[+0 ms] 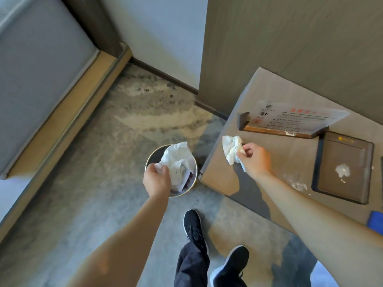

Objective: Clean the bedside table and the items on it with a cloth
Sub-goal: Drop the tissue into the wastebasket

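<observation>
My left hand [156, 180] grips a large crumpled white paper [176, 160] right over a round waste bin [191, 186] on the floor. My right hand [256, 159] pinches a smaller crumpled white tissue [231, 148] above the left edge of the brown bedside table [219, 175]. On the table stand a wifi notice card in a wooden holder [290, 119] and a dark brown tray [344, 168] with a white wad [343, 170] in it. White crumbs [297, 184] lie on the tabletop beside the tray. A blue cloth corner [376, 221] shows at the right edge.
The bin stands against the table's left corner. A bed base [62, 104] runs along the left. The grey patterned carpet [99, 183] lies between them. My two black shoes [193, 226] stand just in front of the table. A panelled wall rises behind the table.
</observation>
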